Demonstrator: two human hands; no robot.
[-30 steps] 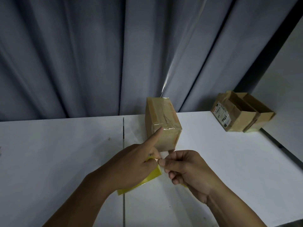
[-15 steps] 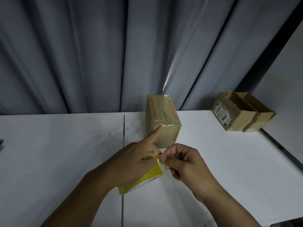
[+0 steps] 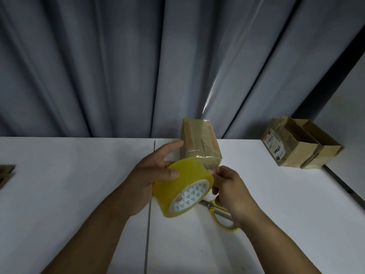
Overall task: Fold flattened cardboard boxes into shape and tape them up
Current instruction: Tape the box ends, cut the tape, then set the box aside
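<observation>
A yellow tape roll with a white printed core is held above the white table. My left hand grips the roll, thumb on its outer face, index finger stretched toward the box. My right hand pinches at the roll's right edge, where the tape end seems to be. Just behind them stands a small taped cardboard box, upright near the table's back edge.
Yellow-handled scissors lie on the table under my right hand. Two open cardboard boxes sit at the back right near the table's corner. A flat piece of cardboard shows at the left edge. A grey curtain hangs behind.
My left hand turned and lifted the tape roll, so its face and core now show. My index finger left the box's front. The scissors have come into view.
</observation>
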